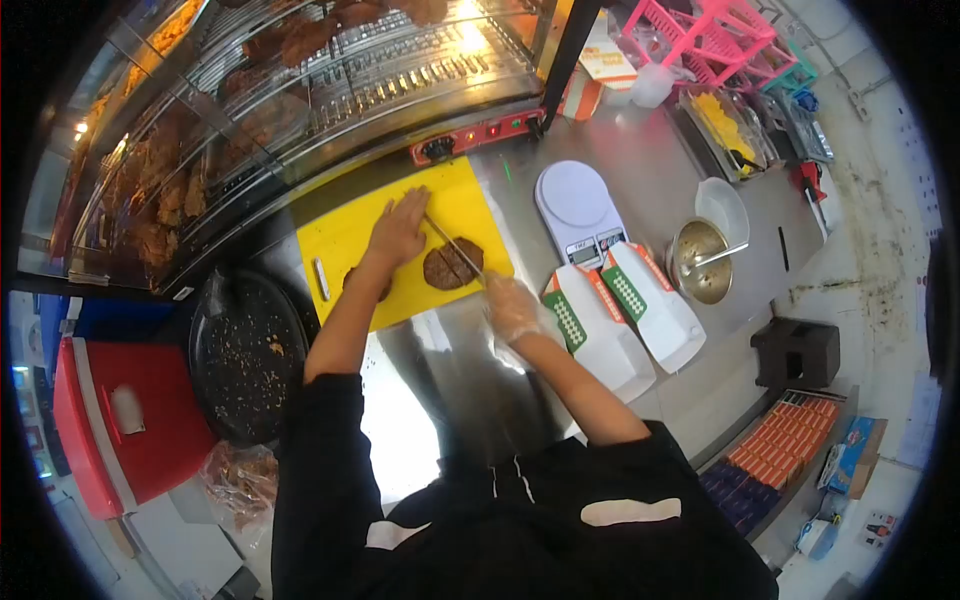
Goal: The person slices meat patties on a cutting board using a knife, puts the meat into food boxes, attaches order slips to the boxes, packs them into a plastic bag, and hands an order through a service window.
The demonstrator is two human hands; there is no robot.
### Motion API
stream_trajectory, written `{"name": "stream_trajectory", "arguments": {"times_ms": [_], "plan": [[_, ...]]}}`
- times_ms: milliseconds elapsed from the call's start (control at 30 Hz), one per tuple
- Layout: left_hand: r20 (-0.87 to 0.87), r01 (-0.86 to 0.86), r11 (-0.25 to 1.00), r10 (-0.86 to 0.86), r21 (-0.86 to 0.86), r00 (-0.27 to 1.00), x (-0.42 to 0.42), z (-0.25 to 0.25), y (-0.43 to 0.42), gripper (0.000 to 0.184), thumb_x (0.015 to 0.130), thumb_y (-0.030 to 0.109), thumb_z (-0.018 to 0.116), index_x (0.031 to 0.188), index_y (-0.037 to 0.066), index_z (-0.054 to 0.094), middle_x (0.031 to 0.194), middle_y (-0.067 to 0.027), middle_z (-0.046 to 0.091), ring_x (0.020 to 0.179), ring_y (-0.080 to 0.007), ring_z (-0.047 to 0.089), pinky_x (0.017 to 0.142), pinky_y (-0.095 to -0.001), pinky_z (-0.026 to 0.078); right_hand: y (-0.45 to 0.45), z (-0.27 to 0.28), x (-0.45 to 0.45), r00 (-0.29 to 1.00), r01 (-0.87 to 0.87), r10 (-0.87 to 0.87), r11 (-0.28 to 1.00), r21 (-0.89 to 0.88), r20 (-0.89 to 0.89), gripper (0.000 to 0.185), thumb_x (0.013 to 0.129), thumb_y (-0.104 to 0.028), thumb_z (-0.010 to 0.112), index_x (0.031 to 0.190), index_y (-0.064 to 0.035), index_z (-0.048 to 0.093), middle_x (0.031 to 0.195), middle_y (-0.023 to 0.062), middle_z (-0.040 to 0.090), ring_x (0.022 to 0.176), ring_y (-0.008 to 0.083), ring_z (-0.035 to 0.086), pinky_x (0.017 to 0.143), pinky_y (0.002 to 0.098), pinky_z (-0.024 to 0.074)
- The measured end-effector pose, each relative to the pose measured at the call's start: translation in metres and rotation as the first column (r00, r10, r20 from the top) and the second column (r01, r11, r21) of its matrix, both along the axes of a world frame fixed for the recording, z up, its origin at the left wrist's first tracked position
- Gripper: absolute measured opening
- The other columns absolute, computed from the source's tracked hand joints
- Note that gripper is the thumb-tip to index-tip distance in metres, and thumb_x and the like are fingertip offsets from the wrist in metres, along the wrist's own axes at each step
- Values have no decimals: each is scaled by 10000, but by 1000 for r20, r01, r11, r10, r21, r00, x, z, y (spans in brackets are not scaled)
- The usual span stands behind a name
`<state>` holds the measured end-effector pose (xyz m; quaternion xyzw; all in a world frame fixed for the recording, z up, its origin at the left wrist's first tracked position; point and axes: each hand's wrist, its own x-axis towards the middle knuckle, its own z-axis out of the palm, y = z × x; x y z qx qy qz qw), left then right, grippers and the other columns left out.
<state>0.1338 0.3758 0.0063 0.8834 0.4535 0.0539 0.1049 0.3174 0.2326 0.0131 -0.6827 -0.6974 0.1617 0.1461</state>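
Slicing in hand, we judge: patty (447, 266) on yellow board (340, 230), upper centre of frame. Right grip (510, 308) closed round knife (439, 231); left grip (402, 226) open, flat near blade tip, contact unclear to us. Next stroke calls for steady pressure.

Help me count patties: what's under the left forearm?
What looks like one patty shows past both edges, lying on the board; its middle and anything else beneath are covered.
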Motion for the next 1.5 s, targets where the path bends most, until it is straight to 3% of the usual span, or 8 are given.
{"name": "stream_trajectory", "arguments": {"times_ms": [300, 367, 600, 800, 867, 1100, 1300, 1500], "plan": [[-161, -85, 994, 72, -75, 984, 11, 11, -1, 713, 746, 226, 499, 1379, 80, 207, 1461, -74, 153, 1340, -220, 169, 1075, -429, 173, -6, -2, -9, 984, 135, -136, 991, -14, -114, 143, 822, -148, 439, 853, -46, 535, 803, 206, 603, 753, 372, 597, 648, 461, 471], [-77, -97, 993, 92, -66, 993, 8, 10, -1, 709, 759, 226, 491, 1384, 85, 188, 1469, -70, 122, 1344, -218, 152, 1080, -430, 156, -2, 5, -8, 991, 120, -127, 981, -155, -32, 141, 810, -142, 453, 869, -50, 543, 819, 205, 607, 764, 373, 599, 667, 455, 476], [225, -60, 983, 99, -173, 969, -14, 14, 0, 668, 788, 166, 418, 1398, 124, 152, 1475, -64, 86, 1355, -228, 99, 1088, -455, 98, 3, 18, -2, 999, 42, -43, 999, -29, -26, 168, 823, -191, 466, 903, -64, 541, 882, 173, 605, 813, 349, 594, 690, 444, 474], [174, -2, 973, 44, -233, 984, -18, 19, -8, 629, 793, 161, 382, 1392, 131, 190, 1470, -49, 121, 1348, -226, 135, 1087, -467, 90, -11, 20, 4, 998, 13, -6, 994, 105, -66, 169, 827, -193, 470, 904, -61, 540, 884, 161, 603, 828, 331, 591, 715, 426, 466], [146, 3, 972, 32, -234, 989, -12, 17, -12, 625, 794, 161, 381, 1389, 129, 196, 1469, -51, 128, 1346, -228, 143, 1087, -463, 95, -13, 31, 5, 998, 68, -67, 992, -102, 13, 168, 825, -199, 481, 898, -60, 540, 874, 162, 603, 830, 339, 587, 722, 430, 459], [149, 9, 986, 17, -169, 989, -1, 10, -22, 623, 787, 173, 410, 1378, 114, 221, 1462, -58, 153, 1335, -236, 179, 1085, -445, 132, -21, 32, 4, 998, 58, -53, 980, -190, 30, 157, 820, -183, 475, 879, -46, 525, 828, 180, 598, 802, 354, 585, 690, 447, 460], [-32, -63, 986, 58, -157, 998, -13, 17, 10, 683, 749, 129, 451, 1383, 97, 197, 1463, -73, 147, 1341, -235, 158, 1083, -440, 149, 8, -7, -8, 999, 7, -8, 1000, 7, 40, 113, 798, -155, 471, 833, -53, 504, 805, 175, 585, 779, 366, 573, 675, 451, 455], [57, -6, 982, 17, -187, 998, 0, 14, -8, 724, 730, 128, 462, 1390, 97, 167, 1468, -68, 123, 1346, -223, 147, 1083, -440, 154, -11, 11, -3, 992, 104, -117, 974, -199, -50, 139, 791, -176, 490, 831, -44, 511, 831, 176, 592, 797, 366, 575, 683, 457, 452]]}}
